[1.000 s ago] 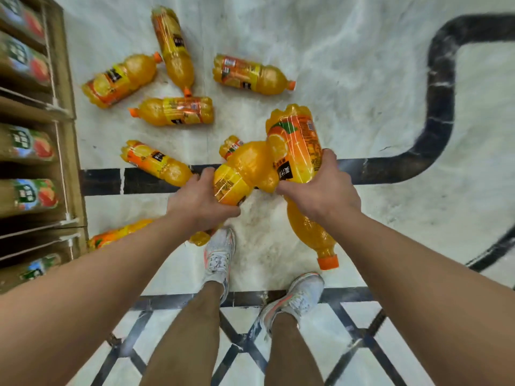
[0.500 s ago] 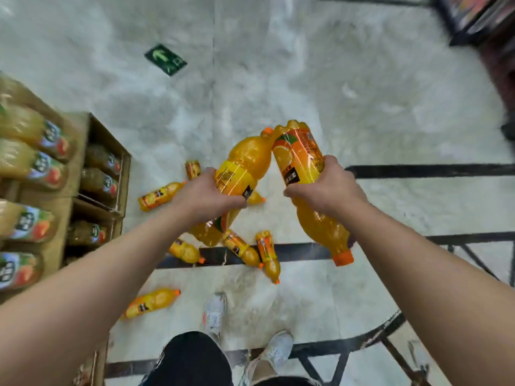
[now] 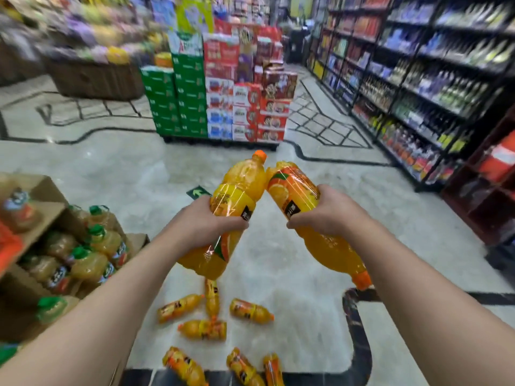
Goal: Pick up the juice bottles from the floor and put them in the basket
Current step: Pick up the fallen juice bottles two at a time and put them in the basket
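My left hand (image 3: pixel 204 221) grips a large orange juice bottle (image 3: pixel 238 188) around its yellow label, its orange cap pointing up and away. My right hand (image 3: pixel 326 211) grips a second large juice bottle (image 3: pixel 295 188) with its cap pointing down toward me. The two bottles touch near their far ends at chest height. Several smaller orange juice bottles (image 3: pixel 203 328) lie scattered on the marble floor below my arms. No basket is in view.
Cardboard boxes of green-capped juice bottles (image 3: pixel 92 254) stand on the left. A stacked pallet display of drink cartons (image 3: pixel 220 98) stands ahead in the aisle. Dark shelving with bottles (image 3: pixel 418 87) lines the right side. A wicker display bin (image 3: pixel 94 79) sits at the back left.
The view has risen from the floor to the aisle ahead as I stood up. Both hands lifted their bottles higher, and the floor bottles now lie far below.
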Motion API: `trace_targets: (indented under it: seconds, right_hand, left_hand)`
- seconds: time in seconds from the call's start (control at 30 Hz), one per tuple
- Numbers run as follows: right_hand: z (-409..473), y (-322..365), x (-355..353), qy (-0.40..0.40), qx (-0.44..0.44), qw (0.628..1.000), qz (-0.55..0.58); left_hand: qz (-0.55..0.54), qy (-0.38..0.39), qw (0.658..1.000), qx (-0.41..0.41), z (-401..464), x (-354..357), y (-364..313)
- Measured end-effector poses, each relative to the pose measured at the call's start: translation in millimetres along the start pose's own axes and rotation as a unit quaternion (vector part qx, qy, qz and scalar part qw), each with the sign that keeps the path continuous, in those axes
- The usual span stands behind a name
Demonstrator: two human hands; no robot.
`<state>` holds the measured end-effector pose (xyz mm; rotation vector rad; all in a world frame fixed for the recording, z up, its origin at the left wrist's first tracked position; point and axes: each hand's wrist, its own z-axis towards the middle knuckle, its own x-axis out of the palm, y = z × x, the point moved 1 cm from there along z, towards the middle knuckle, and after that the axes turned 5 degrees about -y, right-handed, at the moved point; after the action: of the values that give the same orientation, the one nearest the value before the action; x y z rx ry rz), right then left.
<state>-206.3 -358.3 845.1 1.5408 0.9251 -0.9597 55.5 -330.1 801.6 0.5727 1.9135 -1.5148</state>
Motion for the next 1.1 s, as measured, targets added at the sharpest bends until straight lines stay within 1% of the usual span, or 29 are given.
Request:
trace_targets:
  seconds: [0.1,0.23,0.37,0.5,0.67,0.87,0.97,1.1]
  right_hand:
    - [-5.5,17.4,-9.6,0.001,-0.032,0.999,0.009]
    - [-15.9,37.5,-11.7,0.025,-0.1,0.995,-0.004]
    - [-41.0,57.6,3.9,0.066,-0.173,0.983,-0.018]
    - [-89.5,80.8,32.0,0.105,-0.251,0.962,-0.034]
    - [-168.6,115.7,73.4,0.171,-0.358,0.916,-0.059]
    - [-289.6,170.7,117.0,0.231,-0.461,0.853,-0.081]
    - [-357.4,201.5,140.5,0.246,-0.501,0.825,-0.087]
    - [-457.4,241.4,179.1,0.267,-0.525,0.804,-0.082]
  left_hand:
    - [-0.006,-0.045,0.999,-0.02,-27.7,-17.6,-5.6]
    - [-0.025,-0.098,0.992,-0.07,-76.0,-29.4,3.1]
    - [-0.038,-0.153,0.979,-0.128,-138.6,-33.3,28.1]
    - [-0.037,-0.2,0.958,-0.204,-218.9,-35.8,52.0]
    - [-0.063,-0.255,0.918,-0.298,-326.2,-40.0,92.9]
    - [-0.081,-0.332,0.861,-0.377,-454.5,-57.9,147.6]
    - [-0.109,-0.373,0.83,-0.401,-517.6,-70.5,178.2]
    - [-0.141,-0.408,0.793,-0.43,-607.4,-91.9,227.6]
